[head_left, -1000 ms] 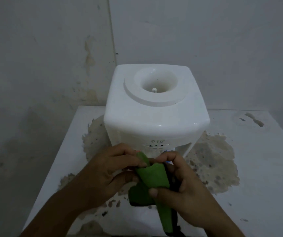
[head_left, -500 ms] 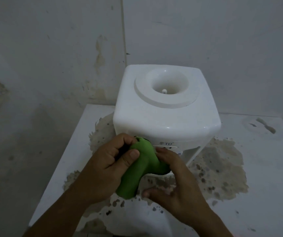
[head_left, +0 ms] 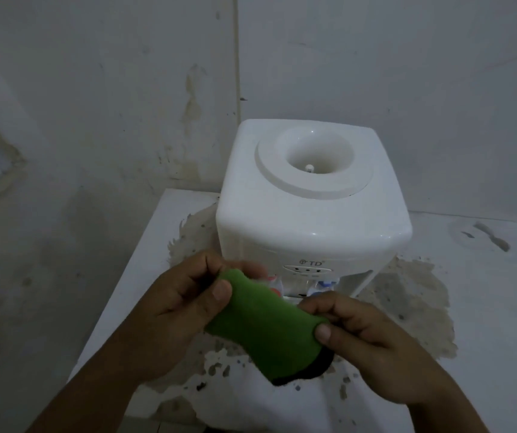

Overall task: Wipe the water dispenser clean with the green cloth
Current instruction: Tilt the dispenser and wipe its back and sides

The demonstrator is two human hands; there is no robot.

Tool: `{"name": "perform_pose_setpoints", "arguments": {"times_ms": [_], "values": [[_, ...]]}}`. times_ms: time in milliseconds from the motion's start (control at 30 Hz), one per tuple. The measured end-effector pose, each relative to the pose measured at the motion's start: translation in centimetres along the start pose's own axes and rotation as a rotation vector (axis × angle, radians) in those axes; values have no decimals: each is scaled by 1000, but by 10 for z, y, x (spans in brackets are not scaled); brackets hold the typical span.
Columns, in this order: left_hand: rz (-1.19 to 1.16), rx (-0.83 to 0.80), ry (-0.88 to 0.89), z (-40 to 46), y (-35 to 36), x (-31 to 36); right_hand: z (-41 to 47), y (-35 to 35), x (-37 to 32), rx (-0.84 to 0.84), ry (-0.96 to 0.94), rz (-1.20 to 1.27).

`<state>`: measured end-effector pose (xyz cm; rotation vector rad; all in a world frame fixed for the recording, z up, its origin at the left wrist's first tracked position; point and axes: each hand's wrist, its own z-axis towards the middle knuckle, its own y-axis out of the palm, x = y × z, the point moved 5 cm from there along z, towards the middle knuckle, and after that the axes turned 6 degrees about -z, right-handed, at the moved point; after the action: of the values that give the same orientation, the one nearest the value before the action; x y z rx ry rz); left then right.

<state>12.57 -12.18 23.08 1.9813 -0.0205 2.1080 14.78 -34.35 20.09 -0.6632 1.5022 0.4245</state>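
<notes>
Here, a green cloth [head_left: 260, 326] is stretched between two bare hands, held in the air just in front of a white water dispenser [head_left: 310, 220]. The cloth looks soft, light and limp; it sags and bunches, with a dark underside showing at its lower edge. It will probably handle best folded into a pad and gripped at its edges. The left hand [head_left: 185, 304] is closed on the cloth's upper left end, thumb on top. The right hand [head_left: 360, 332] pinches its right end between thumb and fingers. The dispenser is rigid, smooth plastic, likely slippery, with an open well on top and small taps at the front. It stands on a white table [head_left: 438, 307] with peeling, stained paint, against a grubby wall [head_left: 110, 89].
</notes>
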Motion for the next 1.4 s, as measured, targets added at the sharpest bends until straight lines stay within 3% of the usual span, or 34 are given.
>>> {"name": "perform_pose_setpoints", "arguments": {"times_ms": [167, 433, 800, 933, 1000, 1100, 1233, 1300, 1400], "values": [[80, 78, 68, -5, 11, 23, 5, 3, 2, 92, -92, 33], [149, 85, 68, 1, 2, 3, 24, 30, 12, 297, -88, -393], [504, 78, 9, 8, -11, -1, 15, 29, 10, 147, 1, -213], [558, 81, -42, 10, -12, -2, 12, 29, 17, 120, 82, -202], [548, 105, -93, 9, -19, -4, 10, 28, 21, 131, 135, -79], [248, 244, -198, 9, -34, -17, 10, 31, 27, 171, 200, 253], [-523, 645, -462, -4, -23, -75, 18, 45, 30, 170, 237, 603], [-837, 601, -679, -21, 4, -100, 21, 51, 28, 159, 248, 647], [-1116, 369, -694, -35, 41, -99, 22, 56, 23, 137, 274, 644]]}}
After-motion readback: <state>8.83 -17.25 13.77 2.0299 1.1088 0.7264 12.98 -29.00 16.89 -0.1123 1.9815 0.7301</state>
